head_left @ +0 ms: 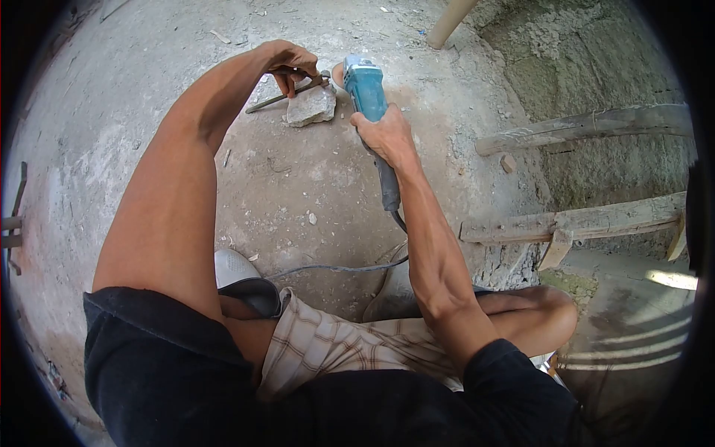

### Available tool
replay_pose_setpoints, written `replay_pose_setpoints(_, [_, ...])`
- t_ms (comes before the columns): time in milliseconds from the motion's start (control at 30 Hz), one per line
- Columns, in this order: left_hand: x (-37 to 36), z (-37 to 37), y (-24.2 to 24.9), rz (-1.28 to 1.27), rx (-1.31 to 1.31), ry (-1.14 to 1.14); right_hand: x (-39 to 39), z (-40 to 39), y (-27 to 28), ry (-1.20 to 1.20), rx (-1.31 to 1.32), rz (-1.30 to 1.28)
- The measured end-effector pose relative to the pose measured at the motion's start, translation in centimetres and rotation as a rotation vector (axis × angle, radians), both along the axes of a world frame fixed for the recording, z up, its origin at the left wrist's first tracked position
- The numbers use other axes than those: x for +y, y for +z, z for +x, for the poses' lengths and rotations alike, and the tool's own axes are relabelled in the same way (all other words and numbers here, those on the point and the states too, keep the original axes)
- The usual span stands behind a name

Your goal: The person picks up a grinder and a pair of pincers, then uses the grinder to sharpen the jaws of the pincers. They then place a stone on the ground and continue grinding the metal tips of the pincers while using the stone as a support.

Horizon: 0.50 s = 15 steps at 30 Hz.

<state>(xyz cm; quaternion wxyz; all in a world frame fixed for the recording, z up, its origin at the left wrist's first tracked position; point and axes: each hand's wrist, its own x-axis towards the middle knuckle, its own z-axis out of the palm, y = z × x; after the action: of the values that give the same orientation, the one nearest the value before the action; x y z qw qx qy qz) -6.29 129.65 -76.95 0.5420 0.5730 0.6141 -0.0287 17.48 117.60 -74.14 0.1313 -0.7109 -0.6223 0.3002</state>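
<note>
A person in a black T-shirt and checked shorts sits low on a dusty floor (261,194), both arms stretched forward, and I look down over the work with them. The right hand (387,135) is wrapped around the body of a blue angle grinder (367,91), thumb along the near side; a hold this far forward probably steadies the heavy head. Just beyond that grip, on the side toward the other hand, sits the grinder's disc (338,75), its edge close to the stone; I cannot tell whether it touches anything. Behind the grip, the dark handle points back at the person, and the power cord (335,267) curves away between the boots (235,268), seemingly well clear of the disc.

The left hand (296,68) bends down from above, fingers curled onto a thin dark bar (268,103); they hide how tight the pinch is. Right under those fingers lies a pale, rough stone (313,106). The bar slants across it, one end sticking out past the stone, so the stone seems to serve as a prop, lifting the bar off the floor.
</note>
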Motion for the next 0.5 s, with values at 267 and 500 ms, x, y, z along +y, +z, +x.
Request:
replay_pose_setpoints(267, [0.0,-0.1,0.6,-0.012,0.024,-0.034,-0.7,-0.4,0.0,0.024,-0.025,0.019])
replay_pose_setpoints(500, [0.7,-0.3,-0.7,-0.009,0.02,-0.004,-0.7,-0.6,-0.2,0.035,-0.045,0.027])
